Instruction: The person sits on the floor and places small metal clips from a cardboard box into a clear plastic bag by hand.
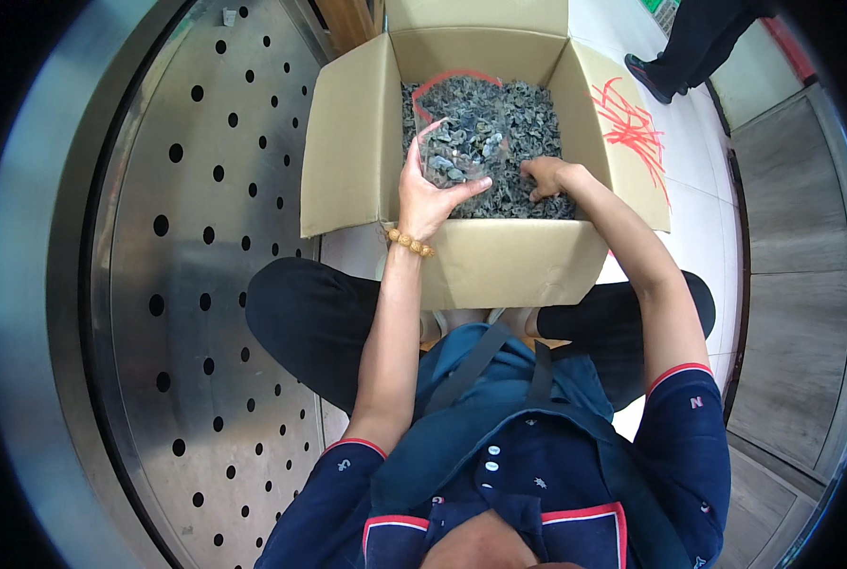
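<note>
A cardboard box with its flaps spread stands before me, filled with dark, curled dried pieces that look like wood ear fungus. My left hand grips a clear plastic bag with a red edge, thumb on the near side. Some dark pieces show through the bag, though how full it is cannot be made out. At the right side of the box, my right hand reaches down to the loose pieces. Its thumb and forefinger are apart with nothing visible between them; the other fingers are partly hidden.
A steel panel with round holes runs along the left. On the right are grey cabinet doors. Another person's dark-trousered leg and shoe stand on the pale tiled floor beyond the box. My knees flank the box's near flap.
</note>
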`<state>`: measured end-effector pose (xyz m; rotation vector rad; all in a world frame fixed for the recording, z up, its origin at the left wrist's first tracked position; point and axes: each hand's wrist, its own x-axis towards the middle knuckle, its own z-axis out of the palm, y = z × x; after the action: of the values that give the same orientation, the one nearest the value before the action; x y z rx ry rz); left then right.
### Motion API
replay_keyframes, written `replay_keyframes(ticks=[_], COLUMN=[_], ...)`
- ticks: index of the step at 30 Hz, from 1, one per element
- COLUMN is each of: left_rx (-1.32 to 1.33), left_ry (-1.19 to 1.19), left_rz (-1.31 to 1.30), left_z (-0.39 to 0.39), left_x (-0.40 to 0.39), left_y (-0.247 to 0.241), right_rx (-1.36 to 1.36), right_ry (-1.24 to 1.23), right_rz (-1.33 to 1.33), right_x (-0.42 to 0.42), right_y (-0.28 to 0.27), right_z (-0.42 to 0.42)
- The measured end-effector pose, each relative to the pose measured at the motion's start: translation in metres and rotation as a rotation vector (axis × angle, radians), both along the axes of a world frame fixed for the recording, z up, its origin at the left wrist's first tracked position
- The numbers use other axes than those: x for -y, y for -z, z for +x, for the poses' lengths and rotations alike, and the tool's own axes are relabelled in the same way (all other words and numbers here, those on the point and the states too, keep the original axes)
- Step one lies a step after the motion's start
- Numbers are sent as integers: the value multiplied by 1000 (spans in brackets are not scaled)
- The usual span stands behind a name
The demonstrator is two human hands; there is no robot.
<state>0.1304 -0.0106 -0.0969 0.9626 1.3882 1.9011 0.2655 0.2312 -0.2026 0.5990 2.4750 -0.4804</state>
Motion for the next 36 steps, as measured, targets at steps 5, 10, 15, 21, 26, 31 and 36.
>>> replay_keyframes(ticks=[5, 10, 15, 21, 26, 31, 36], left_rx=[-43, -51, -192, -129, -109, -95, 49], left_ry=[-19, -55, -90, -54, -35, -64, -27], left_rz=[-32, -68, -110, -105, -103, -100, 37], left_z=[-1, -2, -7, -3, -4, -5, -6], left_x=[-1, 0, -2, 2, 3, 4, 7], left_y=[3, 4, 14, 2, 1, 0, -1], right_rx=[-260, -840, -1221, -1065, -961, -935, -1321], right_ry=[-143, 493, 349, -143, -265, -321, 315], right_rz=[-59, -332, -532, -100, -139, -107, -454], right_x=[9, 13, 70, 102, 105, 109, 106], right_y=[-2, -80, -194, -217, -215, -211, -211], right_z=[0, 13, 11, -15, -34, -37, -6])
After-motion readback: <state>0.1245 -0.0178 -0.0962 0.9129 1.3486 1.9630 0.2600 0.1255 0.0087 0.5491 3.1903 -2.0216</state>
